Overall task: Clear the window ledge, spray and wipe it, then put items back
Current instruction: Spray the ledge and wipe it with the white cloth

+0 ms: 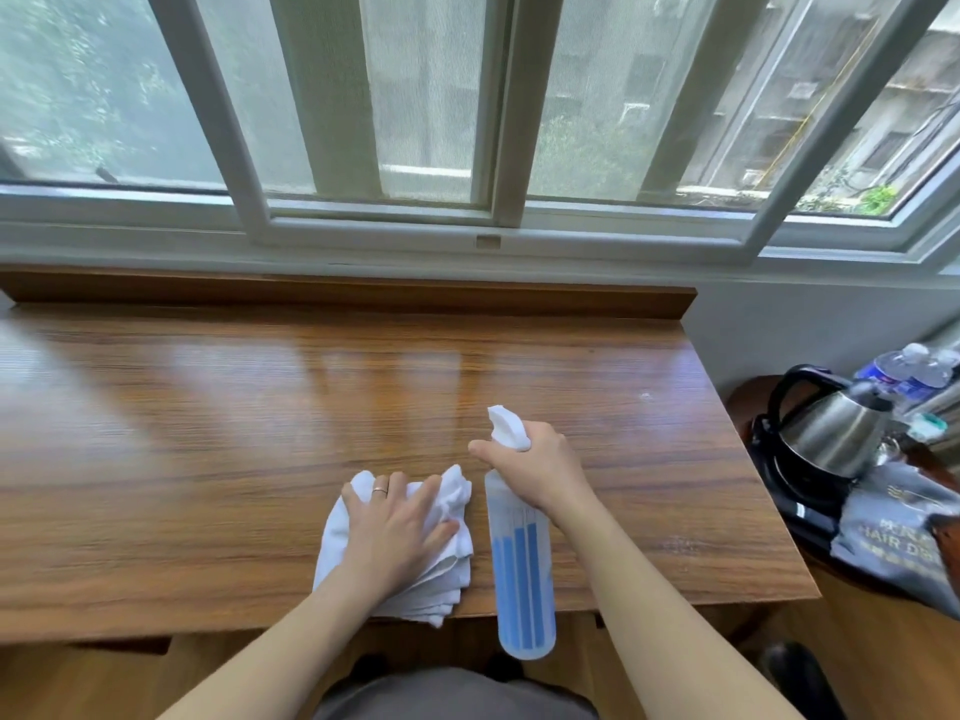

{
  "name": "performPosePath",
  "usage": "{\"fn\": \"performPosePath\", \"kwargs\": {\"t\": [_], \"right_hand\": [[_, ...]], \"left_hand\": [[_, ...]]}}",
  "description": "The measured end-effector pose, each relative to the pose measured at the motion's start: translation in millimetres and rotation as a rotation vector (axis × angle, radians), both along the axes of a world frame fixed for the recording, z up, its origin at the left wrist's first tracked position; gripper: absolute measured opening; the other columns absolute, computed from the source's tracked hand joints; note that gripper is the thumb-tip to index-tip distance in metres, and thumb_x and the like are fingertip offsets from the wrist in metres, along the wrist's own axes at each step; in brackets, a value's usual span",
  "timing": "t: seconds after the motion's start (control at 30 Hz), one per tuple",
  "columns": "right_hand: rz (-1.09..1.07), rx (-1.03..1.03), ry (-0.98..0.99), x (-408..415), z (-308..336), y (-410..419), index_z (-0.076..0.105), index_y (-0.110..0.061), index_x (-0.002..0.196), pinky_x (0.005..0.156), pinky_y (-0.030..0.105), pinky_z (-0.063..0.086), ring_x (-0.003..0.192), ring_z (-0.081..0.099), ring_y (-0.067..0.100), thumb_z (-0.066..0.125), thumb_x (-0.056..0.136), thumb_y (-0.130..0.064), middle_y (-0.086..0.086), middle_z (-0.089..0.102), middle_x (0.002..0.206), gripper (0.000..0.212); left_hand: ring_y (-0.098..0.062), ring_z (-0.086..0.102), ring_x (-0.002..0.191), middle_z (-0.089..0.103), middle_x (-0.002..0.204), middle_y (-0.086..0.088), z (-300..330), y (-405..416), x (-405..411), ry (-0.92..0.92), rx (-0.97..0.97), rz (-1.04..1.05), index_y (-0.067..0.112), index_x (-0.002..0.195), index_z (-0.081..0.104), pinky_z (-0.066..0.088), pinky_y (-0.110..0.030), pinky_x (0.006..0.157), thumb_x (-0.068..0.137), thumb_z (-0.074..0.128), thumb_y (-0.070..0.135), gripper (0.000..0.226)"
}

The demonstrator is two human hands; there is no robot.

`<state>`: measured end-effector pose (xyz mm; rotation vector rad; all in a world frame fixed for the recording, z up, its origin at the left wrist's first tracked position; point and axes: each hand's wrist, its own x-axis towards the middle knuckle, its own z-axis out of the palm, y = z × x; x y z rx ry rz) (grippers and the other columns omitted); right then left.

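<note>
A wide wooden ledge [260, 418] runs under the window, its glossy top bare apart from my hands' things. My left hand [397, 532] lies flat, fingers spread, pressing a folded white cloth [447, 579] near the front edge. My right hand [540, 470] grips the neck of a spray bottle [522, 579], translucent with blue stripes and a white trigger head, nozzle pointing away toward the window. The bottle hangs tilted over the front edge, just right of the cloth.
A sliding window [493, 122] with white frames stands behind the ledge. To the right, a lower side table holds a steel kettle [826, 433] on a black tray, water bottles [914, 371] and a grey hair-dryer bag [893, 543].
</note>
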<state>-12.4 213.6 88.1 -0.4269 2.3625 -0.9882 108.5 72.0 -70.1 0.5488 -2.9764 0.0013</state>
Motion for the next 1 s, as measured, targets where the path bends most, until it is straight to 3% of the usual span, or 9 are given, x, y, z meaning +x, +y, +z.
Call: {"fn": "performPosePath", "kwargs": {"t": [0.23, 0.4, 0.5, 0.7, 1.0], "right_hand": [[-0.011, 0.02, -0.004, 5.4, -11.7, 4.1, 0.065, -0.006, 0.085, 0.062, 0.031, 0.042, 0.067, 0.054, 0.013, 0.069, 0.082, -0.05, -0.002, 0.06, 0.073, 0.044], [-0.014, 0.02, 0.004, 12.8, -12.6, 11.3, 0.06, -0.016, 0.072, 0.059, 0.028, 0.038, 0.062, 0.051, 0.011, 0.069, 0.082, -0.049, -0.006, 0.056, 0.066, 0.036], [-0.005, 0.023, 0.011, 19.8, -12.7, 14.8, 0.059, -0.019, 0.072, 0.058, 0.028, 0.038, 0.062, 0.051, 0.01, 0.069, 0.083, -0.048, -0.007, 0.058, 0.067, 0.033], [-0.014, 0.031, -0.002, 27.5, -14.7, 18.3, 0.056, -0.019, 0.074, 0.058, 0.028, 0.037, 0.064, 0.05, 0.011, 0.069, 0.083, -0.046, -0.005, 0.056, 0.07, 0.031], [-0.022, 0.026, 0.0, 25.0, -15.8, 18.3, 0.059, -0.019, 0.076, 0.057, 0.026, 0.038, 0.066, 0.052, 0.009, 0.069, 0.085, -0.047, -0.006, 0.058, 0.072, 0.031]], "left_hand": [[-0.032, 0.058, 0.091, 0.058, 0.098, -0.007, 2.2, -8.8, -10.7, -0.045, 0.018, -0.007, 0.033, 0.119, 0.053, 0.036, -0.058, 0.079, 0.08, 0.043, 0.067, 0.052], [-0.034, 0.057, 0.102, 0.059, 0.106, -0.007, 12.3, -23.0, -33.9, -0.14, 0.06, -0.015, 0.034, 0.124, 0.052, 0.032, -0.064, 0.087, 0.083, 0.027, 0.074, 0.063], [-0.034, 0.053, 0.111, 0.057, 0.116, -0.009, 18.1, -30.0, -44.5, -0.196, 0.044, -0.072, 0.031, 0.133, 0.048, 0.027, -0.06, 0.096, 0.08, 0.013, 0.074, 0.077], [-0.035, 0.061, 0.078, 0.061, 0.086, -0.012, 12.6, -21.9, -31.9, -0.118, -0.035, -0.07, 0.021, 0.111, 0.063, 0.041, -0.055, 0.083, 0.08, 0.037, 0.066, 0.06], [-0.032, 0.06, 0.083, 0.06, 0.09, -0.009, 4.7, 6.4, 12.7, -0.067, -0.008, -0.094, 0.023, 0.12, 0.055, 0.036, -0.057, 0.09, 0.084, 0.041, 0.062, 0.055]]}}
